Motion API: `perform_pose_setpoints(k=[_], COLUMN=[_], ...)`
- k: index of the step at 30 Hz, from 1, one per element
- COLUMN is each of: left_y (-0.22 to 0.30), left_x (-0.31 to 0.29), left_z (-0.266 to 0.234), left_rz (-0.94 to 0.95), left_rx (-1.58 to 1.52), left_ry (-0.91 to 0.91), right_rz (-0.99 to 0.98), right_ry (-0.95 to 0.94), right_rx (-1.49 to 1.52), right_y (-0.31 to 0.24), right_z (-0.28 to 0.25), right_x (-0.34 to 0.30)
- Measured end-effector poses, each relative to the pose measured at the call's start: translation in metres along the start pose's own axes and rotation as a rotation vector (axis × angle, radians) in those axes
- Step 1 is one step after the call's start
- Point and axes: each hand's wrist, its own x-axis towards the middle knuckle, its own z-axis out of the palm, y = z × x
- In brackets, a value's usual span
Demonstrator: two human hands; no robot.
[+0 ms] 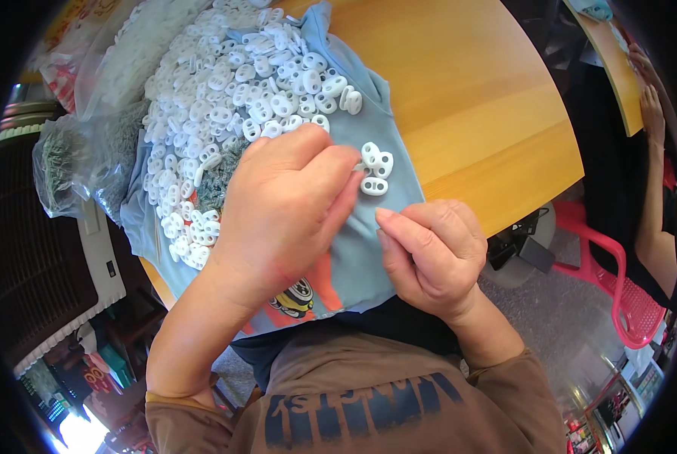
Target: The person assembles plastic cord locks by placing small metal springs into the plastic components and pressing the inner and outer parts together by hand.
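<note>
White two-holed pieces (225,106) lie heaped before you on a blue-grey cloth (361,261), which is spread over the wooden worktop (490,98). Your left hand (293,189) hangs over the near right side of the heap, fingers curled inward with the thumb against the index finger; the back of the hand hides whatever they may be pinching, so that cannot be told. Just beyond its fingertips, a small cluster of pieces (384,165) sits on the cloth, apart from the heap. Your right hand (435,253) is on the near side of that cluster, its fingers folded and its thumb close to the index fingertip; whether anything thin is caught between them cannot be told.

Left of your left hand, a dark grey cord bundle (219,178) rests among the pieces. Farther left stands a clear bag (59,163) with grey-green contents. The cloth carries an orange and yellow print (295,299) near your body. At far right, another person's hand (651,113) is beside a second wooden table (614,60), with a pink chair (641,312) nearby.
</note>
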Motion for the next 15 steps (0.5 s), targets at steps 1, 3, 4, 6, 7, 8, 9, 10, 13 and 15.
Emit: perform_pose_setpoints(k=[1, 3, 4, 6, 7, 8, 9, 10, 13, 15], left_y=[0.002, 0.005, 0.006, 0.012, 0.014, 0.014, 0.013, 0.013, 0.01, 0.01], left_x=[0.003, 0.005, 0.006, 0.007, 0.007, 0.007, 0.007, 0.006, 0.008, 0.009], left_z=[0.001, 0.004, 0.004, 0.003, 0.003, 0.004, 0.007, 0.007, 0.007, 0.007], left_rz=[0.006, -0.011, -0.031, -0.046, -0.064, -0.063, -0.059, -0.054, -0.098, -0.051], left_rx=[0.027, 0.038, 0.052, 0.081, 0.109, 0.109, 0.116, 0.127, 0.058, 0.092], left_ry=[-0.035, -0.053, -0.067, -0.079, -0.09, -0.091, -0.086, -0.08, -0.085, -0.079], right_rz=[0.003, -0.005, -0.003, -0.015, -0.014, -0.012, -0.011, -0.014, -0.014, -0.02], right_ry=[0.001, -0.005, -0.003, 0.004, 0.005, 0.003, 0.0, 0.002, -0.003, 0.019], right_rx=[-0.002, 0.007, 0.007, 0.013, 0.013, 0.01, 0.007, 0.01, 0.01, 0.0], right_y=[0.0, 0.001, 0.001, 0.001, 0.001, 0.001, 0.001, 0.001, -0.001, -0.001], right_z=[0.0, -0.001, -0.001, -0.001, -0.001, -0.001, -0.001, -0.001, -0.002, -0.001], right_x=[0.0, 0.0, 0.0, 0.0, 0.0, -0.001, -0.001, -0.001, 0.001, 0.0])
